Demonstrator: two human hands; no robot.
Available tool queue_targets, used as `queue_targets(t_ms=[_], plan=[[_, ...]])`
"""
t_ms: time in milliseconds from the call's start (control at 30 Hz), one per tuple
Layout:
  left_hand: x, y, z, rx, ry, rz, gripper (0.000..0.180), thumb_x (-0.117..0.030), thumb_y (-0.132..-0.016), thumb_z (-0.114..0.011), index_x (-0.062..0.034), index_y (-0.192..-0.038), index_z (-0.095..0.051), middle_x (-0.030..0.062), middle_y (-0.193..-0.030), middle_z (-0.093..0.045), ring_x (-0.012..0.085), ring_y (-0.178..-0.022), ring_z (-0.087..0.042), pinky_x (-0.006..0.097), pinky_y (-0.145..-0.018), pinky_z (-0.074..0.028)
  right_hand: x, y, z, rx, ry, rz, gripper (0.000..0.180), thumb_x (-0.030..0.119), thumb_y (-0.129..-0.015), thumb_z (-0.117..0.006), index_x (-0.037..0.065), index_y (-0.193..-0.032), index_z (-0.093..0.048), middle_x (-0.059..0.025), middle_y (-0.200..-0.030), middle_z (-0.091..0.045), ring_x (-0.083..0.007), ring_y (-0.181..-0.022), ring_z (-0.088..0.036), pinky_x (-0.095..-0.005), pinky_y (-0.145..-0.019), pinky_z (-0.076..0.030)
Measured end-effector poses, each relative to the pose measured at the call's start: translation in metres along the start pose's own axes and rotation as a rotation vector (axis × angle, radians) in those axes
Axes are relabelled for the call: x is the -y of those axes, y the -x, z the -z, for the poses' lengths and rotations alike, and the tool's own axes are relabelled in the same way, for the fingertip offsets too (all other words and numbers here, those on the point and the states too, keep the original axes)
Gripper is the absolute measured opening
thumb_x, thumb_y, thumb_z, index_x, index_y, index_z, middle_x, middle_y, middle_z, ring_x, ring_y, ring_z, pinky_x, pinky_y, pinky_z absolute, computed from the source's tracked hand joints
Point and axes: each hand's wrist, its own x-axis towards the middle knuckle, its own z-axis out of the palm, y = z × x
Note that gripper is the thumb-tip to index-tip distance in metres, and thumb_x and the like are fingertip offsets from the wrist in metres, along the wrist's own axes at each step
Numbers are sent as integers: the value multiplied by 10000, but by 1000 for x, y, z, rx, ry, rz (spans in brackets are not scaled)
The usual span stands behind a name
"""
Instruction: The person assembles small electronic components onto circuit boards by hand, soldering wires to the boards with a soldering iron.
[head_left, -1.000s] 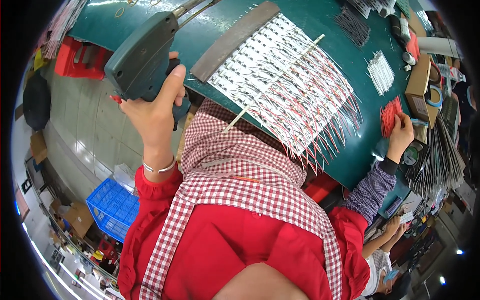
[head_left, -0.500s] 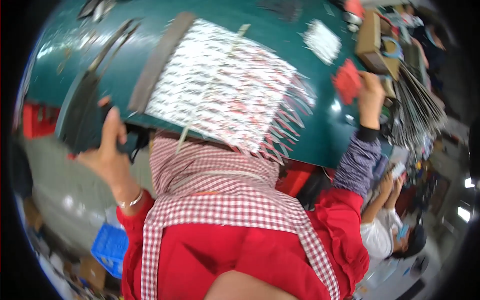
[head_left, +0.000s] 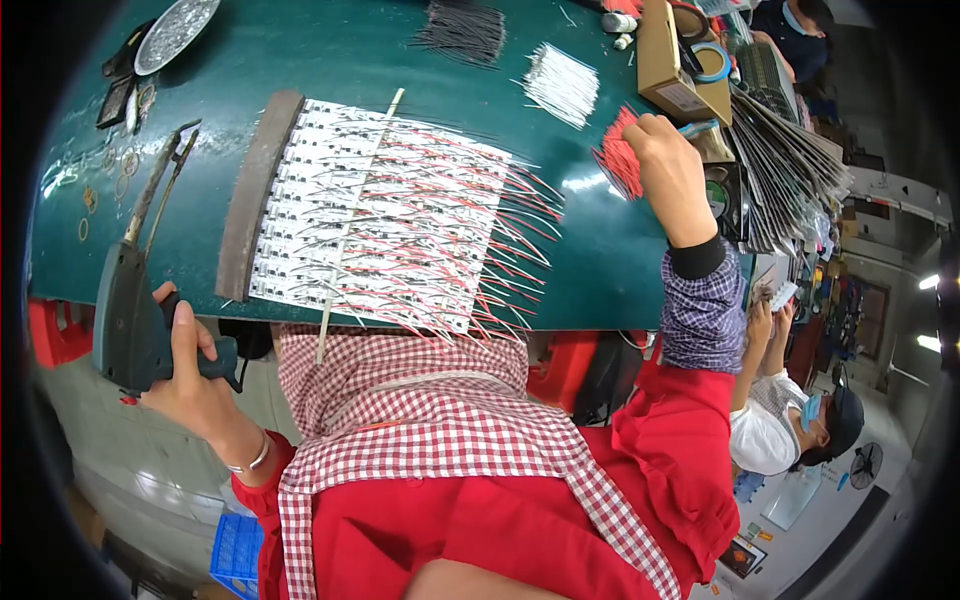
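Note:
My left hand (head_left: 195, 375) is closed round the grip of a dark green soldering gun (head_left: 122, 310), its long tip pointing away over the table's left part. At the right, my right hand (head_left: 675, 180) has its fingers bent together on a small pile of red wires (head_left: 617, 155); the fingertips are partly hidden. Between my hands lies a white panel of small circuit boards (head_left: 300, 200), with rows of red, white and black wires hanging over its right side. A brown bar (head_left: 262, 190) lies along its left edge, and a thin pale strip (head_left: 345, 230) crosses it.
White wires (head_left: 562, 85) and black wires (head_left: 465, 32) lie in piles farther back. A cardboard box (head_left: 680, 85) with tape rolls and a stack of thin grey sheets (head_left: 785, 170) stand at the right. Rubber bands (head_left: 88, 200) and a metal dish (head_left: 175, 35) are at the left.
The whole view has shifted, so the table's things appear farther left, and the blur has gone. My right hand's fingers now overlap the red pile more. The left hand still grips the soldering gun.

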Motion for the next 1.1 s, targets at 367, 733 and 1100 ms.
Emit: queue_targets(t_ms=[367,733,1100], plan=[[-8,-5,8,26,187,10,326,33,-840,-595,80,-1161,-568,180,-1024,-655,92,-523,-484,224,-459,-382,32,-41,-12,327,223,236,82,-11,-712,-613,69,-704,-629,-117,-785,-624,-262,-798,-639,-334,-629,-536],[-32,-2,-11,199,242,222,441,55,-749,-687,38,-1178,-588,135,-1050,-663,143,-677,-607,247,-542,-486,161,-115,7,-297,-805,135,106,-31,-745,-671,30,-832,-681,-109,-793,-621,-300,-787,-601,-383,-675,-488],[-30,3,-7,482,-286,-14,152,-10,-766,-740,-11,-914,-702,82,-897,-693,188,-722,-653,281,-669,-496,197,-100,-5,-339,-695,85,186,-57,-718,-715,33,-879,-693,-84,-819,-634,-252,-744,-610,-341,-631,-486]])
